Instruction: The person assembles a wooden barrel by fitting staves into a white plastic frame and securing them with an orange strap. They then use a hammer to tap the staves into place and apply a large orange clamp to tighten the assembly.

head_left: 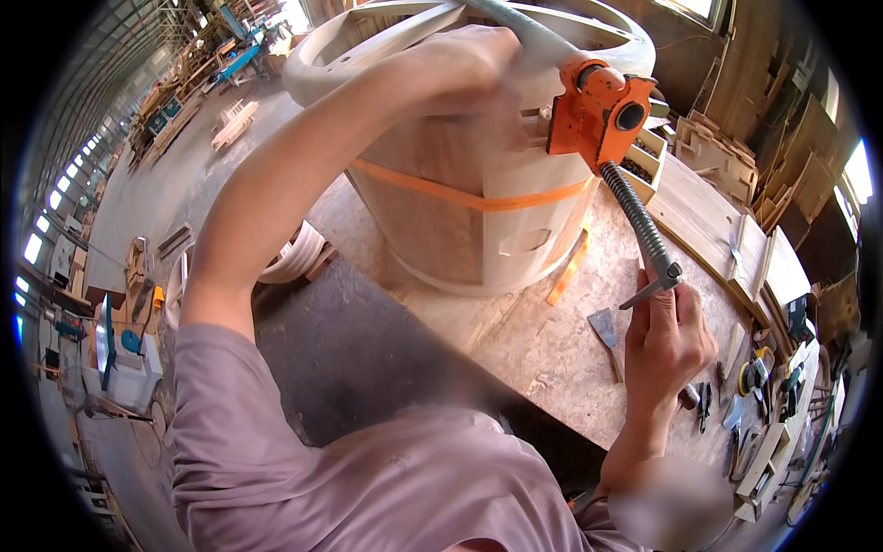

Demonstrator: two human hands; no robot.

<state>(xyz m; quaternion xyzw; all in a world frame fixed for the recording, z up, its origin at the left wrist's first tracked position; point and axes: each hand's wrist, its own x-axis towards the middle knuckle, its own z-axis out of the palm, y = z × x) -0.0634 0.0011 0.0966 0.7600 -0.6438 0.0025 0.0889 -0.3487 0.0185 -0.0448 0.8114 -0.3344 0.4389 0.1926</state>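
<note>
A pale round wooden stool frame (432, 221) stands on the workbench, with an orange strap (478, 198) around its side. Across its top lies a pipe clamp, its grey pipe (529, 32) ending at an orange clamp head (602, 110). A threaded screw (635, 207) slants from that head toward me. My right hand (667, 340) is closed around the handle at the screw's lower end. My left hand (474, 60) reaches over the stool frame beside the pipe and clamp head; its fingers are blurred, so their grip is unclear.
A scraper (604, 333) lies on the workbench (552, 368) left of my right hand. Farther right are pliers (705, 405), other hand tools and boards. Behind the clamp head sits a wooden box (648, 161) of small dark pieces. Curved wooden parts (299, 253) sit left of the stool frame.
</note>
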